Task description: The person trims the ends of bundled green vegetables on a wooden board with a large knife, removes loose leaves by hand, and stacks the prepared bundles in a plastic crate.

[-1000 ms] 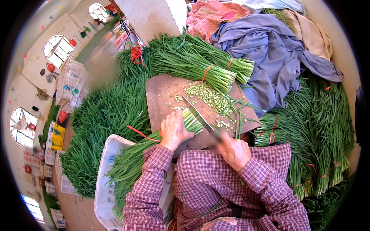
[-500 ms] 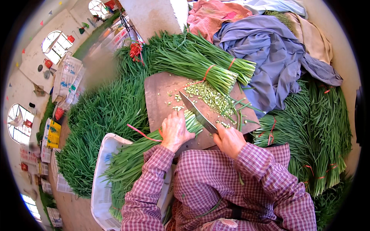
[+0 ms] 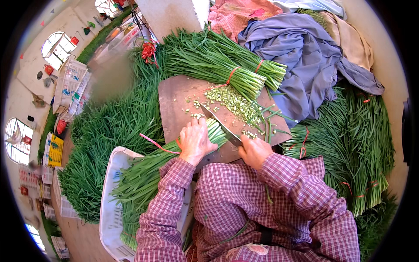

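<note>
My left hand point(image 3: 195, 142) is closed over a bunch of garlic chives point(image 3: 146, 170), pressing it onto the brown board point(image 3: 172, 100). The pale stem ends point up and right, while the green leaves trail down to the left. A red band circles the bunch beside my hand. In my right hand point(image 3: 256, 151), fingers wrapped around its handle, is a knife point(image 3: 223, 128). Its blade slants up and left, right beside the stem ends. Beyond it, chopped stem bits point(image 3: 229, 100) are scattered on the board.
Two banded bunches of chives point(image 3: 218, 65) rest across the board's far edge. A white plastic crate point(image 3: 106, 205) stands at the left under the trailing leaves. Chives are heaped left point(image 3: 113, 126) and right point(image 3: 349, 144). A grey-purple cloth point(image 3: 297, 61) lies at the far right.
The knife has turned, so its blade shows narrower and sits closer along the stem ends. My left hand keeps its hold. The whole view has shifted slightly.
</note>
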A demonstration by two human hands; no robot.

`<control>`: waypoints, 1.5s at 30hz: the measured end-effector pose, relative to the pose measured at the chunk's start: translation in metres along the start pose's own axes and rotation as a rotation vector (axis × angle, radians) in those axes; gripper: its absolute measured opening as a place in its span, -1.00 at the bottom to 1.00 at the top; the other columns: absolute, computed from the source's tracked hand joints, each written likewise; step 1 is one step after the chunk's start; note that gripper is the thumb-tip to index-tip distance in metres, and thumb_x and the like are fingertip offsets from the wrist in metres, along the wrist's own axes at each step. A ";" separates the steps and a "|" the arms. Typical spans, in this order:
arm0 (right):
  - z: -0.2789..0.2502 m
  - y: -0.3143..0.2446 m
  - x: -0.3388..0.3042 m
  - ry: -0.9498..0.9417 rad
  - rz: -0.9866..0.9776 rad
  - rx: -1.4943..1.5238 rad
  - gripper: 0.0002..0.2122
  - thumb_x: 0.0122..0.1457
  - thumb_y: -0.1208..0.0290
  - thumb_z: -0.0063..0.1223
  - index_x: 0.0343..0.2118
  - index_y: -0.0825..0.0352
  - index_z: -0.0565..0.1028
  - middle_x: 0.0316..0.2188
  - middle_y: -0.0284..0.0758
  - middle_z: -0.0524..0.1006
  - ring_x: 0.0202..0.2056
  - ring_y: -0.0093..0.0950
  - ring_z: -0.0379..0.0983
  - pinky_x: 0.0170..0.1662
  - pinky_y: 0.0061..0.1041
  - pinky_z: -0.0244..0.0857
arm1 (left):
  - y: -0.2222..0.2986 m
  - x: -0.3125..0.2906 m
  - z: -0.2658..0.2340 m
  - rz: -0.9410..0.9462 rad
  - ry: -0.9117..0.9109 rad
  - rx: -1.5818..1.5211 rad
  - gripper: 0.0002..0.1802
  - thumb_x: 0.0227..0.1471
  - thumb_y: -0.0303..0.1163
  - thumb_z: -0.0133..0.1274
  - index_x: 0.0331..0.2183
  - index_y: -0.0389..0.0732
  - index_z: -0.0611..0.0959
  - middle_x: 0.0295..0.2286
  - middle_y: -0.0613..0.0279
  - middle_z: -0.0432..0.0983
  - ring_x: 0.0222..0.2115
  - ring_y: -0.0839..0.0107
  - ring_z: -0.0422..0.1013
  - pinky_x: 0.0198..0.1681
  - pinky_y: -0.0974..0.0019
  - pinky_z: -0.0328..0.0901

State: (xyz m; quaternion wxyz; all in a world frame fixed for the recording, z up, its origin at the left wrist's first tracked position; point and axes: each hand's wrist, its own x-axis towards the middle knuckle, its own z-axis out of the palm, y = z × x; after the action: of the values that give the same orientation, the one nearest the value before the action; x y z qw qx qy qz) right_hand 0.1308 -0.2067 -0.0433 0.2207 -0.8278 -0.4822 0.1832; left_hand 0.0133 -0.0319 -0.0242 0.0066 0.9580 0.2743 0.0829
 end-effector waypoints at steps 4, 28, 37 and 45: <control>0.014 -0.007 0.022 0.048 0.038 0.002 -0.77 0.16 0.29 -0.09 -0.27 0.37 0.40 -0.48 -0.02 0.57 -0.36 -0.05 0.54 -0.29 -0.07 0.39 | 0.007 0.008 -0.004 0.029 0.011 0.017 -0.26 -0.58 -0.16 0.42 -0.30 -0.29 0.46 -0.37 0.00 0.47 -0.31 0.06 0.46 -0.25 0.08 0.38; -0.036 0.027 0.040 0.414 -0.170 -0.313 -0.32 -0.13 0.18 0.35 0.11 0.12 0.32 -0.12 -0.23 0.40 -0.07 -0.21 0.35 -0.05 -0.24 0.31 | 0.038 -0.089 -0.056 0.109 0.457 -0.743 -0.34 -0.24 -0.28 0.37 -0.05 -0.29 0.54 -0.12 0.01 0.48 -0.07 0.18 0.42 0.02 0.19 0.29; 0.026 -0.126 0.051 0.130 -0.793 -0.658 0.01 -0.26 0.10 0.42 0.31 0.02 0.04 0.09 -0.25 0.30 0.19 -0.28 0.16 0.23 -0.10 0.00 | 0.067 -0.180 0.011 -0.466 0.046 -1.811 -0.47 0.06 -0.38 0.19 0.05 -0.34 0.46 -0.09 0.10 0.48 -0.10 0.47 0.41 -0.01 0.39 0.32; 0.013 -0.146 0.043 0.162 -0.733 -0.178 -0.23 -0.29 0.15 0.34 0.11 0.07 0.29 -0.33 -0.19 0.49 -0.25 -0.17 0.47 -0.16 -0.23 0.33 | 0.037 -0.204 0.018 -0.547 0.152 -1.845 -0.14 0.02 -0.26 0.22 0.21 -0.42 0.18 0.12 -0.12 0.27 0.16 0.20 0.20 0.24 0.17 0.05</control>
State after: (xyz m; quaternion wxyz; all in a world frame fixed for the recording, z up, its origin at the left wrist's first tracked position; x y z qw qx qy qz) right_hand 0.0393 -0.1026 0.0214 0.2362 -0.6282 -0.7412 -0.0164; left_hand -0.1347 -0.1702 -0.0709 0.7583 0.4708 0.3147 0.3231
